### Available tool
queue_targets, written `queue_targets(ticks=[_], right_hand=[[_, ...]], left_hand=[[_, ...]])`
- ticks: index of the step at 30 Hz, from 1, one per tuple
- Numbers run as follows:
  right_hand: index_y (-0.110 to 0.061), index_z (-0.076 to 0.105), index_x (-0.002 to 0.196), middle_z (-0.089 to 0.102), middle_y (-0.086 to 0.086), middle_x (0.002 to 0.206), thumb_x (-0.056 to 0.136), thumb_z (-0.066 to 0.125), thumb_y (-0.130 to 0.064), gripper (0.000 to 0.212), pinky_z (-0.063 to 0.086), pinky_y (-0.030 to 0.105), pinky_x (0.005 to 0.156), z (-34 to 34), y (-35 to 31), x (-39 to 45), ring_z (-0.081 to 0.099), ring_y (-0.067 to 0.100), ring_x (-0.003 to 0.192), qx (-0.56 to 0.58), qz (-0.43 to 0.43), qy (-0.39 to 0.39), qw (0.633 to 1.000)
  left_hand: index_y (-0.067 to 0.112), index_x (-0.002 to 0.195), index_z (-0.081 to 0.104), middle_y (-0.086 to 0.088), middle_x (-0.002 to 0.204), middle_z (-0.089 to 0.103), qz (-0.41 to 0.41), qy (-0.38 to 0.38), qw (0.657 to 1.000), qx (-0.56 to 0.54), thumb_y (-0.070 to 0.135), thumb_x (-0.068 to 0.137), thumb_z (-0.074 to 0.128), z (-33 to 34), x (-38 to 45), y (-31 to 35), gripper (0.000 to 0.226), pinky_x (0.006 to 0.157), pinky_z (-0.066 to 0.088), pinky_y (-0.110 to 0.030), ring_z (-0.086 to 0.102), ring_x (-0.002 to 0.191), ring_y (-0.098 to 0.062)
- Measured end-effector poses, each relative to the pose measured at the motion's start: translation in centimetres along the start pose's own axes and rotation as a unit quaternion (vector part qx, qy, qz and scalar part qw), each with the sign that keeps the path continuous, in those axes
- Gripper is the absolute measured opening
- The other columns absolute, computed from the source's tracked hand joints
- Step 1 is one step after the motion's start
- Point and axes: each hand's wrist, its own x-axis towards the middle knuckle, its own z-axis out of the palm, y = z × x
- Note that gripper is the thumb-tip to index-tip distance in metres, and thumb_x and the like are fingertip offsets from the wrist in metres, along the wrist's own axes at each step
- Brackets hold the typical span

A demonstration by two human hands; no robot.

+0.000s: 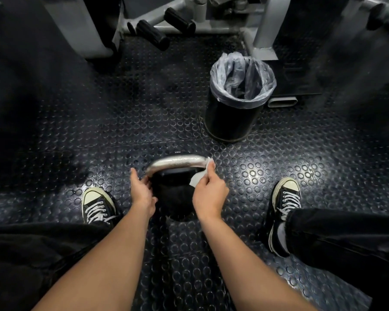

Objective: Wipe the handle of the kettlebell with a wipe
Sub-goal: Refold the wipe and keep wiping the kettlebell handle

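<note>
A black kettlebell (174, 196) stands on the studded rubber floor between my feet. Its silver handle (176, 162) arches across the top and looks wet and shiny. My right hand (208, 191) pinches a white wipe (200, 175) against the right end of the handle. My left hand (142, 189) grips the left leg of the handle where it meets the black body. The lower part of the kettlebell is in shadow between my wrists.
A black bin with a clear plastic liner (239, 97) stands on the floor just beyond the kettlebell, to the right. Grey gym machine frames with black foam rollers (160, 30) fill the back. My sneakers (97, 205) (286, 198) flank the kettlebell.
</note>
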Motion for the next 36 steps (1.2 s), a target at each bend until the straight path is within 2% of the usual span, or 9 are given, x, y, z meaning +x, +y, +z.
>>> queue_targets(ticks=[12, 16, 20, 22, 24, 27, 30, 34, 36], right_hand=[[-0.020, 0.053, 0.143, 0.064, -0.001, 0.066, 0.102, 0.043, -0.010, 0.043, 0.056, 0.031, 0.070, 1.4, 0.2, -1.1, 0.051, 0.009, 0.057, 0.039, 0.064, -0.001, 0.997], [-0.013, 0.057, 0.138, 0.053, -0.028, 0.089, 0.101, 0.046, -0.010, 0.038, 0.048, 0.011, 0.057, 1.0, -0.9, 0.1, 0.060, 0.002, 0.069, 0.121, 0.130, 0.042, 0.983], [-0.013, 0.056, 0.139, 0.066, -0.018, 0.102, 0.101, 0.044, -0.009, 0.040, 0.053, 0.021, 0.063, 0.8, -1.7, -0.1, 0.059, 0.008, 0.071, 0.139, 0.138, 0.037, 0.980], [-0.010, 0.054, 0.140, 0.064, -0.005, 0.129, 0.101, 0.044, -0.008, 0.041, 0.046, 0.012, 0.070, 0.9, -1.2, 0.1, 0.061, 0.008, 0.091, 0.139, 0.163, 0.023, 0.976], [-0.010, 0.055, 0.139, 0.059, 0.001, 0.138, 0.100, 0.045, -0.008, 0.040, 0.049, 0.018, 0.085, 0.8, -1.2, 0.5, 0.062, 0.016, 0.112, 0.154, 0.173, 0.031, 0.972], [-0.011, 0.057, 0.138, 0.062, 0.000, 0.135, 0.100, 0.045, -0.009, 0.040, 0.057, 0.026, 0.082, 0.6, -1.7, 0.7, 0.065, 0.014, 0.100, 0.151, 0.144, 0.056, 0.977], [-0.006, 0.060, 0.134, 0.062, 0.000, 0.134, 0.099, 0.047, -0.005, 0.038, 0.042, 0.006, 0.058, 0.9, -1.8, 0.5, 0.063, 0.009, 0.098, 0.146, 0.156, 0.041, 0.976], [-0.012, 0.073, 0.092, 0.071, 0.005, 0.102, 0.096, 0.055, -0.006, 0.019, 0.046, 0.016, 0.059, 1.0, -1.9, 1.4, 0.067, 0.017, 0.087, 0.193, 0.223, 0.047, 0.954], [-0.008, 0.073, 0.096, 0.070, 0.006, 0.102, 0.095, 0.058, -0.007, 0.016, 0.041, 0.012, 0.053, 0.6, -1.9, 1.9, 0.062, 0.013, 0.077, 0.219, 0.237, 0.064, 0.944]], left_hand=[[0.011, 0.145, 0.055, -0.012, 0.143, 0.060, 0.004, -0.005, 1.000, 0.000, 0.072, 0.099, 0.025, -0.1, -0.4, 0.3, 0.082, 0.102, 0.041, -0.043, 0.055, 0.131, -0.028], [0.011, 0.142, 0.058, -0.012, 0.138, 0.062, 0.006, 0.000, 1.000, -0.005, 0.070, 0.101, 0.026, 0.0, -0.6, 0.3, 0.079, 0.096, 0.044, -0.043, 0.059, 0.116, -0.026], [0.011, 0.142, 0.058, -0.012, 0.139, 0.062, 0.003, -0.002, 1.000, 0.001, 0.069, 0.102, 0.025, 0.0, -0.5, 0.3, 0.078, 0.111, 0.039, -0.045, 0.057, 0.130, -0.029], [0.011, 0.143, 0.057, -0.013, 0.141, 0.062, 0.002, -0.002, 1.000, -0.001, 0.070, 0.101, 0.025, 0.0, -0.4, 0.2, 0.079, 0.113, 0.037, -0.047, 0.055, 0.133, -0.030], [0.010, 0.142, 0.058, -0.014, 0.140, 0.062, 0.003, 0.000, 1.000, -0.007, 0.070, 0.101, 0.025, 0.0, -0.4, 0.2, 0.079, 0.115, 0.036, -0.048, 0.055, 0.133, -0.031], [0.010, 0.139, 0.060, -0.014, 0.137, 0.064, 0.007, 0.001, 1.000, -0.006, 0.069, 0.102, 0.025, 0.0, -0.2, 0.1, 0.078, 0.116, 0.035, -0.047, 0.059, 0.128, -0.031], [0.010, 0.140, 0.060, -0.014, 0.137, 0.064, 0.009, 0.002, 1.000, -0.005, 0.069, 0.101, 0.026, 0.0, 0.0, 0.0, 0.078, 0.117, 0.034, -0.048, 0.057, 0.132, -0.032], [0.010, 0.141, 0.059, -0.014, 0.139, 0.063, 0.008, -0.001, 1.000, -0.004, 0.070, 0.101, 0.026, -0.2, 0.2, -0.1, 0.079, 0.120, 0.028, -0.050, 0.055, 0.135, -0.032], [0.010, 0.141, 0.059, -0.014, 0.139, 0.063, 0.005, -0.002, 1.000, -0.005, 0.070, 0.101, 0.026, -0.3, 0.2, -0.1, 0.080, 0.118, 0.032, -0.049, 0.054, 0.135, -0.032]])
